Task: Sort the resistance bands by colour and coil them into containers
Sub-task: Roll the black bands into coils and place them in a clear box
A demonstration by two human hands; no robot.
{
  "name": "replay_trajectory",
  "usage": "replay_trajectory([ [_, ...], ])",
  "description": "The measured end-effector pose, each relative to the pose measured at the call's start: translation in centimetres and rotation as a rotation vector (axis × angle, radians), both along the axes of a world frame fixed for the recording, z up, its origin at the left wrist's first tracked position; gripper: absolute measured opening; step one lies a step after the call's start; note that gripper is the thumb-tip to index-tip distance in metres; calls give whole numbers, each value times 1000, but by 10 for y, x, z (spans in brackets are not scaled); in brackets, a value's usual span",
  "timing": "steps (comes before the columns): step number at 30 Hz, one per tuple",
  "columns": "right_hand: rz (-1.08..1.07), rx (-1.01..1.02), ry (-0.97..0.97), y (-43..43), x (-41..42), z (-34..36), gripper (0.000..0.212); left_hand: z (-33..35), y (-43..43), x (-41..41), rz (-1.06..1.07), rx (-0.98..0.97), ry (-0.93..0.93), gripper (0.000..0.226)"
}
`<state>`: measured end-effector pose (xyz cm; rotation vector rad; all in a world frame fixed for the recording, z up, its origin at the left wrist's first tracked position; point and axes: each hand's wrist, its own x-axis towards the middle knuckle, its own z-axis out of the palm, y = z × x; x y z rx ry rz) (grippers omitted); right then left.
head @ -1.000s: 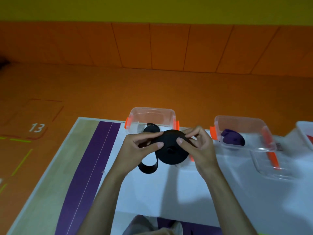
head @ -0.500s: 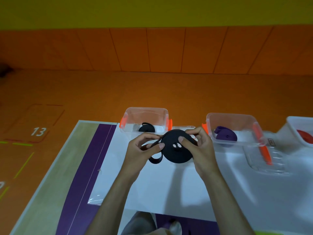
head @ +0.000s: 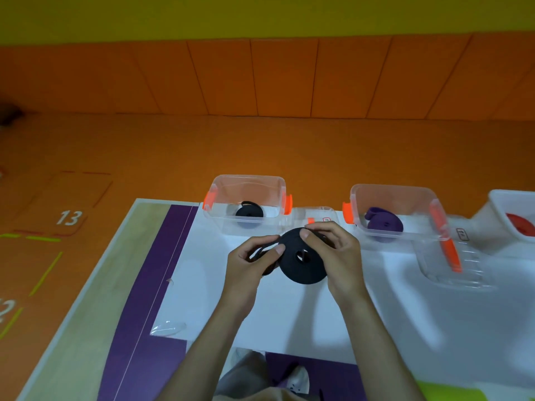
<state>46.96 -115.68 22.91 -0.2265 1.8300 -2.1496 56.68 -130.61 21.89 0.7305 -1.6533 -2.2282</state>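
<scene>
Two hands clamp one black band coil (head: 304,260) above the tabletop (head: 289,314): right hand (head: 337,256) pinches the roll, left hand (head: 250,263) feeds the tail. Soft, light, springy; probably unwinds unless gripped across its rim.

We see the counter (head: 86,328) with a pale wood edge and purple strip | white sheet (head: 289,319) covers its middle | on the sheet: clear container with orange clips (head: 246,218) far left, second clear container (head: 396,227) right of it, white tub (head: 503,215) at right edge, clear lid (head: 451,270) beside it.
</scene>
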Motion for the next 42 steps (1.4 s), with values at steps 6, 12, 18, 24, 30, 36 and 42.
replay_trajectory([
  [6, 92, 20, -46, -13, 8, -12, 18, -8, -14, 4, 61, 61, -9, 29],
  [12, 251, 58, -150, -23, -4, -22, 23, -18, -31, 14, 164, -11, -22, 28],
  [18, 146, -11, -222, -59, -4, -39, 27, -26, -49, 5, 303, -56, -42, 29],
  [24, -30, -3, -273, -103, -25, -53, 21, -39, -83, -1, 218, 44, -30, 36],
  [30, -159, -16, -319, -156, -46, -64, 10, -52, -122, -41, 371, 132, -70, 26],
  [36, -300, 5, -426, -207, -73, -89, 8, -69, -170, -93, 370, 373, -182, 29],
  [42, -140, 264, -363, -239, -125, -128, 27, -111, -224, -170, 325, 182, -338, 22],
])
